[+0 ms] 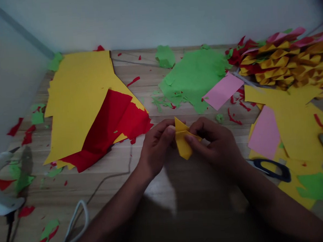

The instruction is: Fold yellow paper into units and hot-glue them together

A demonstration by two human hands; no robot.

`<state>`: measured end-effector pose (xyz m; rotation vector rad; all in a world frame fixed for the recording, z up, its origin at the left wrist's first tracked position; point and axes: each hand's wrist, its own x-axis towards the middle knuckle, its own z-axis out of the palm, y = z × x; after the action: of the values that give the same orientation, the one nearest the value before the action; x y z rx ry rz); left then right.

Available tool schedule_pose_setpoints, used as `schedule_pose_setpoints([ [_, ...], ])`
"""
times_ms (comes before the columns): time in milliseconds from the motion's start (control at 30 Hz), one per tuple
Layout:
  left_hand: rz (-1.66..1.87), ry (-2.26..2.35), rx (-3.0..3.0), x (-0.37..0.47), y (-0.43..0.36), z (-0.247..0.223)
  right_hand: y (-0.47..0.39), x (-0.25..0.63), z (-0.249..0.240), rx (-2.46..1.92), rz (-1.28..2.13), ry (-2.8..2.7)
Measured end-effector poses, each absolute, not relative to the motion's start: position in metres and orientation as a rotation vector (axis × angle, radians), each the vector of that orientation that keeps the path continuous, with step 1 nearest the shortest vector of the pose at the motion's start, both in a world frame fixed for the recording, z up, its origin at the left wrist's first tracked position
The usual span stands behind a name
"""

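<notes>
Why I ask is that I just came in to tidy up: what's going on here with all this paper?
A person is holding a small folded yellow piece between the left hand and the right hand, above the table. Large yellow sheets and red paper lie to the left, with scraps scattered around. At the far right is a pile of folded yellow pieces; the scissors lie nearer, by the right forearm.

dim pale wall [144,19] behind a striped, seemingly wooden tabletop [100,197]
</notes>
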<state>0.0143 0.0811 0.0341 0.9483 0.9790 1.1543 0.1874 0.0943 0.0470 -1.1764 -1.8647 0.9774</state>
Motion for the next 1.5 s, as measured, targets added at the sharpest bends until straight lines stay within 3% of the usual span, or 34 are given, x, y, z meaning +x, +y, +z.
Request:
schedule_pose_setpoints([
  [533, 1.233, 1.219, 0.935, 0.0139, 0.0851, 0.0382, 0.0942, 0.1835, 0.0505, -1.241, 1.183, -1.814],
  [933, 1.198, 1.165, 0.956, 0.0162, 0.0836, 0.0335, 0.0915, 0.1819, 0.0543, -1.243, 1.024, -1.842],
  [1500, 1.305, 1.096, 0.757, 0.0141, 0.0845, 0.0362, 0.0933, 0.1832, 0.0533, -1.253, 1.204, -1.798],
])
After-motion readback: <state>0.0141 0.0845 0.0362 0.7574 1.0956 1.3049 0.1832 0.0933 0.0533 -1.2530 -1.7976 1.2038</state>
